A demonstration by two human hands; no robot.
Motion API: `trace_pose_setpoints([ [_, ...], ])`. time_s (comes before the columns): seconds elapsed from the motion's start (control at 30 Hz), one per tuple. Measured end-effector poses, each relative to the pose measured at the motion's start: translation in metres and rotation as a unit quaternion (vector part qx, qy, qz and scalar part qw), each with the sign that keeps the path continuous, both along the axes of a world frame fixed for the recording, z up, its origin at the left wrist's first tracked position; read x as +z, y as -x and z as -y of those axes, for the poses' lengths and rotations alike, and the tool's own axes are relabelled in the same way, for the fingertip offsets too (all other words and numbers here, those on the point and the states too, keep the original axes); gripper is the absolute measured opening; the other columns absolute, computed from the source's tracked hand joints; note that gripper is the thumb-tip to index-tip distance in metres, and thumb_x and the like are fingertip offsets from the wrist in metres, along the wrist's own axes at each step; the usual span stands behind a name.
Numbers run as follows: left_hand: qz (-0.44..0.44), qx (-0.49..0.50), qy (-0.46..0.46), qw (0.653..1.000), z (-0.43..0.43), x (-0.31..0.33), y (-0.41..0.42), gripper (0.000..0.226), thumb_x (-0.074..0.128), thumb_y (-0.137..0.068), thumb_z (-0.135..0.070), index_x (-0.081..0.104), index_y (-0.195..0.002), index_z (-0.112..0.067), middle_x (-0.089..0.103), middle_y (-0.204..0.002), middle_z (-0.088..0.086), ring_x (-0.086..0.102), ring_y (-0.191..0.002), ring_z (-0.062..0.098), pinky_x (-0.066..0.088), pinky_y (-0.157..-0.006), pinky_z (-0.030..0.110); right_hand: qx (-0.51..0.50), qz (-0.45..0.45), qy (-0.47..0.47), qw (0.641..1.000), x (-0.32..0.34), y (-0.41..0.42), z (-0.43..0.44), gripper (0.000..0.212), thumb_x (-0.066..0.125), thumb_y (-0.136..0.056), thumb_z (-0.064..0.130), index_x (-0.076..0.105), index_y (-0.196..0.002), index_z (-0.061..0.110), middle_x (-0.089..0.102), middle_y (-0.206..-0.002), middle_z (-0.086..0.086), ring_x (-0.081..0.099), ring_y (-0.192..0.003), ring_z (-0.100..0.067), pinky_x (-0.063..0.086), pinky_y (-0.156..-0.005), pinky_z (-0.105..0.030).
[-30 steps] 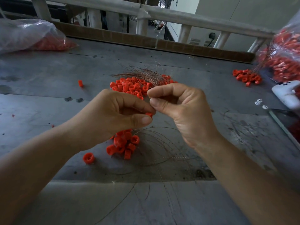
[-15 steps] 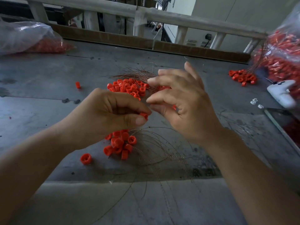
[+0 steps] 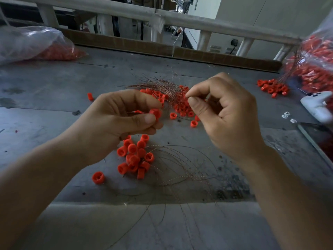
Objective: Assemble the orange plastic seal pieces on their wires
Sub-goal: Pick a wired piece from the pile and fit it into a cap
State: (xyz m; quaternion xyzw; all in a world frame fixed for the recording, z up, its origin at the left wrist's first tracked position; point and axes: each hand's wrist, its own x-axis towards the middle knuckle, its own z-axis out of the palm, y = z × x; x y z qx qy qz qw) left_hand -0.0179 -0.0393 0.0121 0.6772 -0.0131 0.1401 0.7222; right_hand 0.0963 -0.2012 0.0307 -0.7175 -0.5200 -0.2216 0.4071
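My left hand (image 3: 115,121) pinches an orange seal piece (image 3: 155,113) between thumb and fingers above the table. To its right, my right hand (image 3: 225,112) pinches the end of a thin wire (image 3: 177,98) between thumb and forefinger, over the far pile of orange pieces (image 3: 182,105) and its bundle of loose wires (image 3: 158,85). Below my hands lies a cluster of orange pieces on wires (image 3: 134,157), their thin wires (image 3: 182,168) curling to the right. One single orange piece (image 3: 98,177) lies apart at its left.
The grey worktable (image 3: 54,91) carries a plastic bag of orange parts (image 3: 36,46) at the back left and another bag (image 3: 313,65) at the right. A small orange heap (image 3: 272,87), a white device (image 3: 319,105) and a dark tray edge (image 3: 317,139) sit at the right.
My right hand opened, reached to the far wire bundle and now pinches a wire there. My left hand kept its orange piece and stayed nearly in place.
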Motion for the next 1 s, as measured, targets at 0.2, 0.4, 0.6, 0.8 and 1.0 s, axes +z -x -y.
trace_pose_setpoints([
  [0.2, -0.022, -0.011, 0.069, 0.997, 0.007, 0.001, -0.001, 0.025, 0.068, -0.050, -0.013, 0.076, -0.073, -0.019, 0.072, -0.072, 0.004, 0.070, -0.072, 0.012, 0.054, -0.062, 0.017, 0.027, -0.049, 0.013, 0.998, -0.006, 0.010, -0.006, 0.004, 0.062, -0.082, 0.010, 0.065, -0.081, 0.009, 0.052, -0.076, 0.006, 0.046, -0.064, 0.000, 0.037, -0.060, -0.009],
  [0.4, -0.026, -0.009, 0.082, 0.996, 0.007, 0.003, 0.001, 0.026, 0.068, -0.049, -0.014, 0.076, -0.074, -0.018, 0.072, -0.072, 0.004, 0.070, -0.070, 0.013, 0.054, -0.060, 0.018, 0.029, -0.062, 0.017, 0.998, -0.007, 0.012, -0.007, 0.004, 0.062, -0.081, 0.011, 0.066, -0.080, 0.010, 0.053, -0.077, 0.007, 0.051, -0.068, -0.004, 0.035, -0.061, -0.008],
  [0.6, -0.033, 0.000, 0.056, 0.998, 0.007, 0.004, 0.000, 0.026, 0.075, -0.051, 0.002, 0.074, -0.071, -0.014, 0.071, -0.070, 0.003, 0.070, -0.068, 0.012, 0.053, -0.059, 0.017, 0.042, -0.075, 0.016, 0.996, -0.007, 0.013, -0.008, 0.003, 0.063, -0.080, 0.009, 0.066, -0.080, 0.010, 0.055, -0.078, 0.003, 0.052, -0.071, -0.005, 0.037, -0.063, -0.007],
  [0.8, -0.035, 0.023, 0.075, 0.996, 0.008, 0.004, -0.001, 0.018, 0.063, -0.055, 0.002, 0.070, -0.063, -0.013, 0.069, -0.068, 0.008, 0.069, -0.062, 0.016, 0.053, -0.054, 0.019, 0.059, -0.094, 0.028, 0.993, -0.008, 0.016, -0.010, 0.004, 0.062, -0.080, 0.009, 0.067, -0.080, 0.010, 0.051, -0.076, 0.010, 0.051, -0.071, -0.002, 0.037, -0.063, -0.008],
  [1.0, -0.026, 0.043, 0.073, 0.996, 0.007, 0.005, -0.002, 0.021, 0.074, -0.056, 0.003, 0.069, -0.070, -0.012, 0.069, -0.072, 0.008, 0.068, -0.068, 0.016, 0.054, -0.059, 0.019, 0.055, -0.101, 0.021, 0.993, -0.007, 0.014, -0.008, 0.005, 0.063, -0.080, 0.009, 0.067, -0.081, 0.011, 0.054, -0.078, 0.005, 0.052, -0.072, -0.006, 0.038, -0.064, -0.008],
])
